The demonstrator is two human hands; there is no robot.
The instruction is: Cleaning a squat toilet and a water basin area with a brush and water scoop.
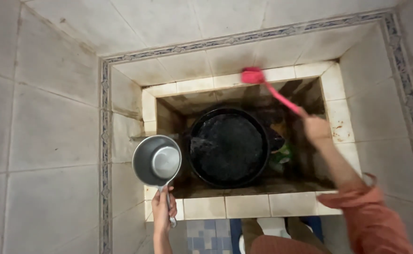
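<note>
My left hand (161, 209) grips the handle of a grey metal dipper pot (156, 161), held over the left rim of a tiled water basin (244, 206). My right hand (315, 129) holds a pink long-handled brush (268, 88); its head rests on the basin's back rim. Inside the dark basin lies a large round black pan (228, 147) with wet, dark contents.
Grey tiled walls surround the basin, with a blue patterned border strip (105, 141). Something green (282, 154) lies beside the pan on the right. Blue mosaic floor tiles (206, 235) and my legs show below the front rim.
</note>
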